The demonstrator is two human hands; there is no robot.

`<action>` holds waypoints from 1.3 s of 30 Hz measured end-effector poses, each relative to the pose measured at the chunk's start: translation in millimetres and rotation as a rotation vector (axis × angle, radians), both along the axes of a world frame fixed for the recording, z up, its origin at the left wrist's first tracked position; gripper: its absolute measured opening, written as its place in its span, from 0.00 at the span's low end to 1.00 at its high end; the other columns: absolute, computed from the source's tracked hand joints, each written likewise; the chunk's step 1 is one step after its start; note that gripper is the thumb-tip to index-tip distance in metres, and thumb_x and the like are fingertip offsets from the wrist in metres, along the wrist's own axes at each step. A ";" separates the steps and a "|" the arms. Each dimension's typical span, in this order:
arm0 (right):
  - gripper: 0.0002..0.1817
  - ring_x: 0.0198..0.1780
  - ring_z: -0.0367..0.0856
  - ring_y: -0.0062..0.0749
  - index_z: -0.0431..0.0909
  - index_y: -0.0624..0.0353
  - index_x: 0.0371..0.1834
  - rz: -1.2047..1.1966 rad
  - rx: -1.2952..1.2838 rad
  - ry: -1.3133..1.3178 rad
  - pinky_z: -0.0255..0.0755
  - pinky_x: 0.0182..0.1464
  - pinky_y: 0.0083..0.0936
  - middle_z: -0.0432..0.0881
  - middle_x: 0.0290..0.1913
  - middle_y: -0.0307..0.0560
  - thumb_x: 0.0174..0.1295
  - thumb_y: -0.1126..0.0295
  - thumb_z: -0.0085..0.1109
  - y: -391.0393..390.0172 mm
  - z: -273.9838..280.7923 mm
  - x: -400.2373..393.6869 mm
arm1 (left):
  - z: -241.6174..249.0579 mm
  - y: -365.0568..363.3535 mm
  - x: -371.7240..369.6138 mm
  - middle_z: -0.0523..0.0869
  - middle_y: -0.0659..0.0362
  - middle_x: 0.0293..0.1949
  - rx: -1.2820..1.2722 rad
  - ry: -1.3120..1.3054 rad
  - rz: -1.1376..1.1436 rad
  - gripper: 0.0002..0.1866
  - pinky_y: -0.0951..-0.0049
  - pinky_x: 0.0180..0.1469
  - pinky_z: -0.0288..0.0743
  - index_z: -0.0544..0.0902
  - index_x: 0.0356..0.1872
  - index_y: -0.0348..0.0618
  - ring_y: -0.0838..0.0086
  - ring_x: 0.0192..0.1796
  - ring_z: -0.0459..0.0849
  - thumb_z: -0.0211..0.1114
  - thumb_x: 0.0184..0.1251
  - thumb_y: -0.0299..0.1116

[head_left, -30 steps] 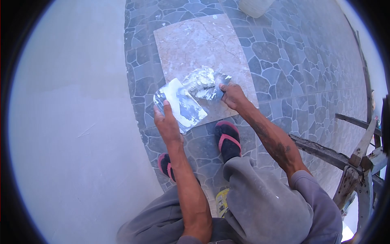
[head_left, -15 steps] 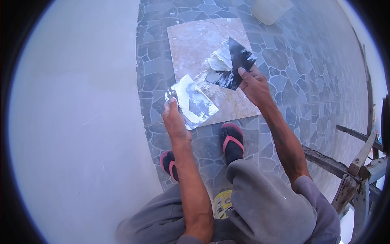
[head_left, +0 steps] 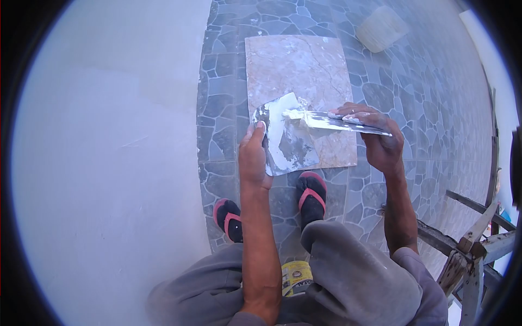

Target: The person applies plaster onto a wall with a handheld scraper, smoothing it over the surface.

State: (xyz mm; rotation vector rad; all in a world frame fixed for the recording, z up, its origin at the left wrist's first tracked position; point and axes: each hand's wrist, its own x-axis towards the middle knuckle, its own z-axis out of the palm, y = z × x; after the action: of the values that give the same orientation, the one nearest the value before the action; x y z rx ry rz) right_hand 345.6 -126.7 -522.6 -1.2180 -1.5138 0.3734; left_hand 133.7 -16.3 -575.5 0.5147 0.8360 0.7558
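And here's the metal plate, out in front of the body above the lower part of a pinkish stone slab, its face streaked with white paste: a thick bright band down the left, thin grey smears towards the lower right. The left hand is closed on the plate's left edge, thumb on top. Over on the other side, the right hand has a dark, white-smeared blade gripped by its right end, paste on the fingers too, the blade turned nearly edge-on. Its left end reaches over the plate's upper right; it seems to meet the paste there, though this angle makes contact hard to judge. That's 2 hands, both narrow, both full. Below, 2 pink-strapped sandals stand on the stone-patterned floor, a yellow-labelled tub between the legs, a pale bucket beyond the slab.
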 end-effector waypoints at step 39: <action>0.27 0.69 0.69 0.54 0.72 0.59 0.63 0.046 0.045 -0.429 0.63 0.71 0.48 0.70 0.68 0.59 0.57 0.73 0.62 0.8 -18.2 -28.8 | 52.7 -16.3 14.7 0.82 0.49 0.50 0.148 -0.027 0.050 0.23 0.69 0.50 0.80 0.71 0.59 0.29 0.69 0.48 0.85 0.41 0.81 0.40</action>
State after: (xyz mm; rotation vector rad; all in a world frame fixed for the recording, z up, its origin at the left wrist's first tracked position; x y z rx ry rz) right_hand 316.7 -126.0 -540.8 -1.2832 -1.9061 0.1079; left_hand 148.4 -32.6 -522.8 0.6156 0.7744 0.8732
